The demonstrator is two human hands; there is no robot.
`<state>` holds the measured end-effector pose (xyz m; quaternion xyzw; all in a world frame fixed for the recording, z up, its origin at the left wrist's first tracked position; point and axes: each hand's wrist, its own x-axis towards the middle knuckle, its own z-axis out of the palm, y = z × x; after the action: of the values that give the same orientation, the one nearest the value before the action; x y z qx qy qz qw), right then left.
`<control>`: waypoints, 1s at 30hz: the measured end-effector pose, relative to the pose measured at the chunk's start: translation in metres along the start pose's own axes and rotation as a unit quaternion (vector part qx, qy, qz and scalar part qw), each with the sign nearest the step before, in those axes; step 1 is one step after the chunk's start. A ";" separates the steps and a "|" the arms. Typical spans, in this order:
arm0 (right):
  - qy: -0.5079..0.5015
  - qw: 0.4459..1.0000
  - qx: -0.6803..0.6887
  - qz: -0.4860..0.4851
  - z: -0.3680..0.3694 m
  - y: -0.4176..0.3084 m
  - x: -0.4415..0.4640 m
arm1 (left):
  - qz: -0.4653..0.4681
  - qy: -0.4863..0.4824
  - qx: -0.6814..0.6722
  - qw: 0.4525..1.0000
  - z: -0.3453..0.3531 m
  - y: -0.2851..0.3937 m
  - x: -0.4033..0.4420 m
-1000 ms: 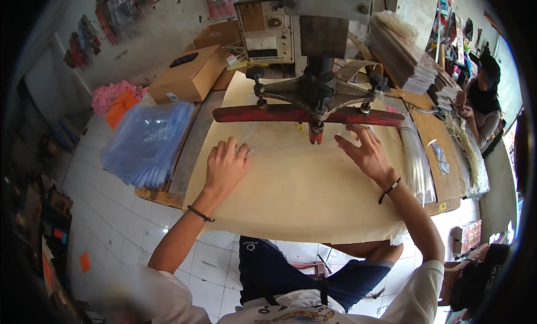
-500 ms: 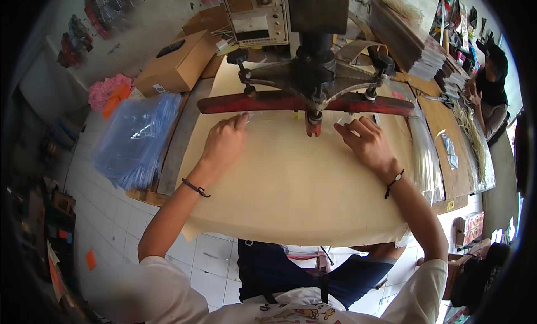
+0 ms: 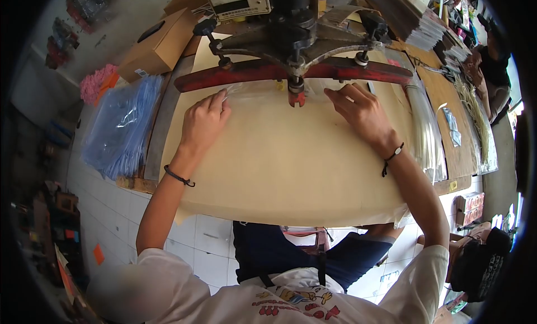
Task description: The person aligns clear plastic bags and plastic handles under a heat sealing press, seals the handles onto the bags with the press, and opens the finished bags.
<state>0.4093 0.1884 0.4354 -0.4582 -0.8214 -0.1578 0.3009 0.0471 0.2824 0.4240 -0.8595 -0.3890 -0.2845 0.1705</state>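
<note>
Both your hands are now closer to the red bar (image 3: 240,74) than a second ago; the clear film (image 3: 254,90) consequently seems to reach its near side. Film position: on the tan sheet (image 3: 279,156), beyond the middle of the counter (image 3: 461,156) from its near edge. Your left hand (image 3: 204,120) pinches the film's left end between thumb and fingers; your right hand (image 3: 361,108) curls at the other end, though you cannot tell whether it pinches. Writing: lines on the machine panel (image 3: 238,2), too small to read; pale label on the cardboard box (image 3: 162,41), illegible; red lettering on your shirt (image 3: 279,301), not decipherable.
</note>
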 end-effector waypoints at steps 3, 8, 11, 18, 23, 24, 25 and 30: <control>0.036 0.998 -0.041 -0.026 0.000 0.007 0.001 | 0.033 0.012 0.004 0.999 0.001 0.002 0.004; 0.057 0.997 -0.054 0.010 -0.004 0.010 -0.003 | 0.106 0.018 0.002 0.994 0.013 0.000 0.016; 0.044 0.996 -0.071 0.015 -0.010 0.013 -0.007 | 0.110 -0.004 -0.015 0.994 0.021 0.004 0.022; 0.035 0.993 -0.089 0.063 -0.009 0.018 -0.010 | 0.122 -0.046 -0.059 0.990 0.031 0.006 0.028; 0.006 0.988 -0.118 0.098 -0.006 0.026 -0.014 | 0.055 -0.223 -0.076 0.970 0.026 0.017 0.048; 0.001 0.987 -0.122 0.106 -0.006 0.026 -0.015 | 0.032 -0.277 -0.076 0.957 0.018 0.023 0.057; -0.009 0.986 -0.121 0.117 -0.007 0.025 -0.015 | 0.010 -0.330 -0.075 0.941 0.015 0.026 0.062; -0.038 0.984 -0.077 0.156 -0.009 0.025 -0.016 | 0.044 -0.218 -0.150 0.963 0.034 0.019 0.043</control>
<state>0.4401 0.1865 0.4323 -0.6085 -0.7358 -0.1541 0.2541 0.0969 0.3121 0.4223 -0.9328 -0.3311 -0.1375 -0.0367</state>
